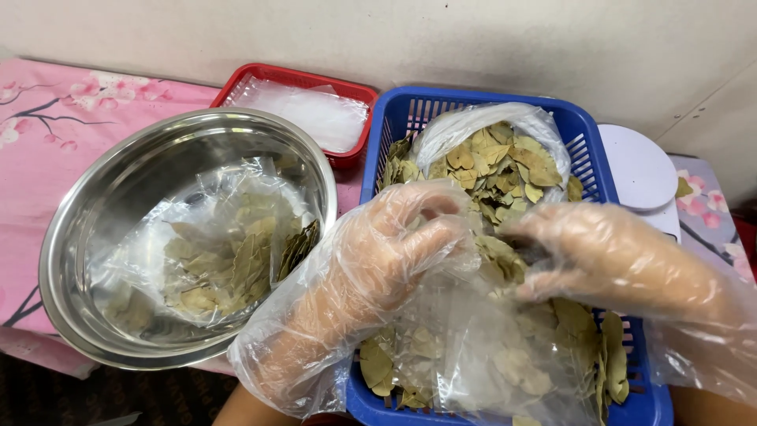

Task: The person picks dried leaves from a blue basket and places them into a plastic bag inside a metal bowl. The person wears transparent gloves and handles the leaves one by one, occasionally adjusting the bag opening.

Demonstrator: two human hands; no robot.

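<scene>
Head view. Left hand [386, 252], in a loose plastic glove, at frame centre, fingers curled narrow over dried leaves [497, 170] in the blue basket [587, 138]. Right hand [599, 256], gloved, centre right, fingers pinching leaves. Steel bowl [87, 213] at left holds bagged leaves. Red basket [300, 79] at upper centre.
</scene>
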